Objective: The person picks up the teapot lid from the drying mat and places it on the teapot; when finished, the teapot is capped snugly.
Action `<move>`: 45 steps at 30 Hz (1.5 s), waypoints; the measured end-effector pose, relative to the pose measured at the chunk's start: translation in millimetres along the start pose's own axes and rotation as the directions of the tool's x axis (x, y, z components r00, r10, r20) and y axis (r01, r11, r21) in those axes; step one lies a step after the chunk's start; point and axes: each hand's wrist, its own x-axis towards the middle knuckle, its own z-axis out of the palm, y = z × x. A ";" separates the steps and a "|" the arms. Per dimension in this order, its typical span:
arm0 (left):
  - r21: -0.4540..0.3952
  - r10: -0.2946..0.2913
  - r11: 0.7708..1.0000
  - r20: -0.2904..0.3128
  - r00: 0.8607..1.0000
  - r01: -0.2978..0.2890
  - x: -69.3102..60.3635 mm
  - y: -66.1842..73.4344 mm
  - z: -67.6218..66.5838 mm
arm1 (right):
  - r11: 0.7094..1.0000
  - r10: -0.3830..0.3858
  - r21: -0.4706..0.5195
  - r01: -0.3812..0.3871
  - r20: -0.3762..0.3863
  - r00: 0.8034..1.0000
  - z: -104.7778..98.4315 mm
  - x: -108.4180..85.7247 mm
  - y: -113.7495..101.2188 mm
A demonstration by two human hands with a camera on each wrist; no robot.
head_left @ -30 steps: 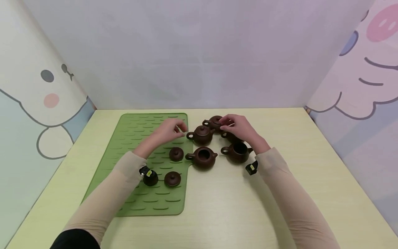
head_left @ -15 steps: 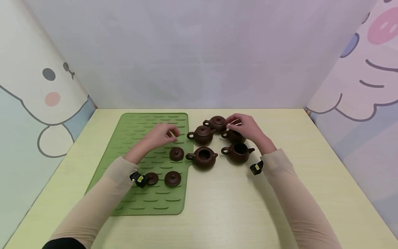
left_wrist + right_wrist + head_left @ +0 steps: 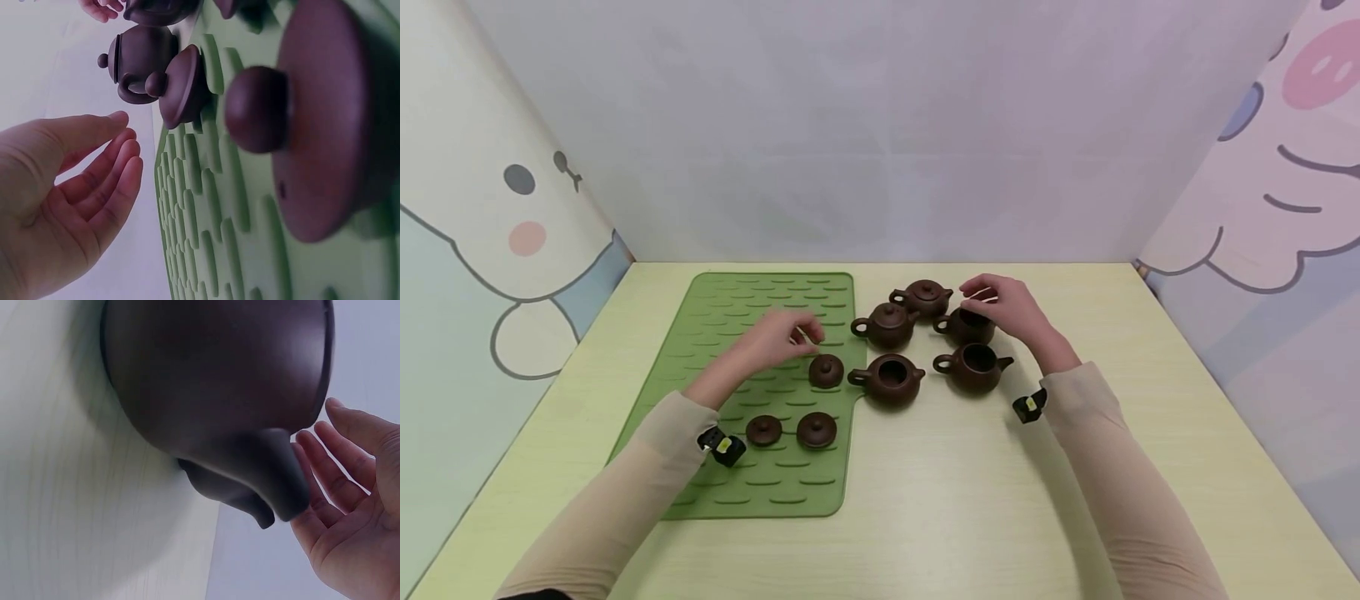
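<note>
My left hand (image 3: 778, 340) hovers over the green mat with fingers loosely bent, holding nothing. Just right of it lies a dark brown teapot lid (image 3: 826, 372); two more, a left lid (image 3: 763, 431) and a right lid (image 3: 817, 431), lie nearer me. In the left wrist view the hand (image 3: 75, 187) is apart from the lids. My right hand (image 3: 1003, 308), nothing in its grasp, is above the right side of a small lidless teapot (image 3: 964, 329), partly covering it. Lidless too are the front right teapot (image 3: 973, 372) and the front left teapot (image 3: 891, 385).
Two teapots wear their lids: the middle left teapot (image 3: 889, 327) and the rear teapot (image 3: 927, 298). The ridged green mat (image 3: 737, 292) covers the table's left part. The pots stand close together on the pale table (image 3: 940, 500), walls behind and at the sides.
My left hand has drawn back left and toward me, from beside the middle left teapot to near the lid. My right hand has shifted right, away from the rear teapot.
</note>
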 end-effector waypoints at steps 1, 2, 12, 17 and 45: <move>0.001 0.003 1.000 0.002 1.000 -0.003 -1.0 -0.6 0.5 | 1.000 0.000 0.000 0.000 0.000 1.000 -0.3 -0.1 0.4; 0.002 0.000 1.000 0.004 1.000 0.000 -2.2 -0.8 0.9 | 1.000 0.000 0.001 0.000 0.000 1.000 -0.6 -0.2 0.7; -0.005 -0.033 0.999 0.020 0.999 0.033 -10.6 -0.1 5.1 | 1.000 0.003 -0.009 -0.003 -0.007 1.000 -3.6 -3.0 4.8; -0.004 0.001 1.000 0.028 1.000 -0.001 -10.1 -0.5 6.8 | 1.000 0.015 -0.014 -0.015 -0.014 1.000 -5.1 -5.4 9.3; -0.016 -0.005 1.000 0.041 0.999 0.006 -6.1 3.0 15.7 | 0.999 0.053 -0.010 -0.053 0.006 0.999 -3.3 -10.0 31.1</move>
